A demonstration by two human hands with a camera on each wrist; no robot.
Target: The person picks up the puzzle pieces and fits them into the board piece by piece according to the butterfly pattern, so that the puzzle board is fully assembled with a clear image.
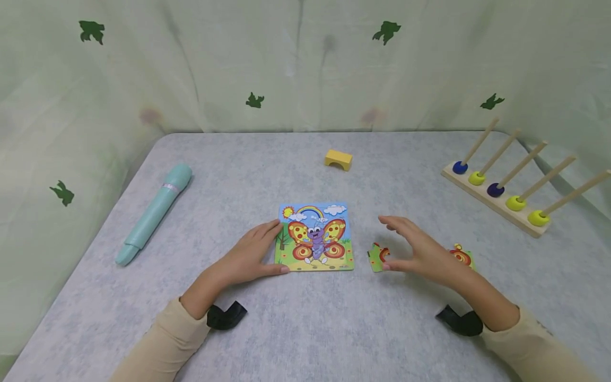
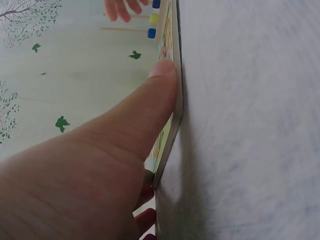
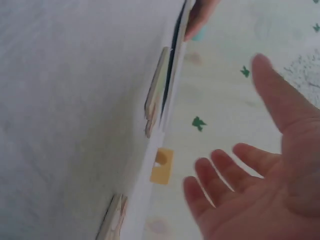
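A square picture puzzle (image 1: 316, 237) with a purple butterfly under a rainbow lies flat in the middle of the table. My left hand (image 1: 253, 252) rests at its left side, with fingers along the left edge and the thumb (image 2: 162, 75) on the near edge by the corner. To the right of the puzzle is a loose green-and-red puzzle piece (image 1: 377, 258). My right hand (image 1: 420, 254) is raised over the table by this piece, thumb and fingers spread wide, holding nothing. Another puzzle piece (image 1: 461, 257) with a red-orange swirl lies behind the right hand, partly hidden by it.
A yellow arch block (image 1: 338, 159) stands beyond the puzzle. At the right is a wooden peg stand (image 1: 496, 204) with blue and yellow beads on upright sticks. A mint-green tube-like case (image 1: 155, 212) lies at the left. A leaf-patterned curtain (image 1: 305, 63) hangs behind the table.
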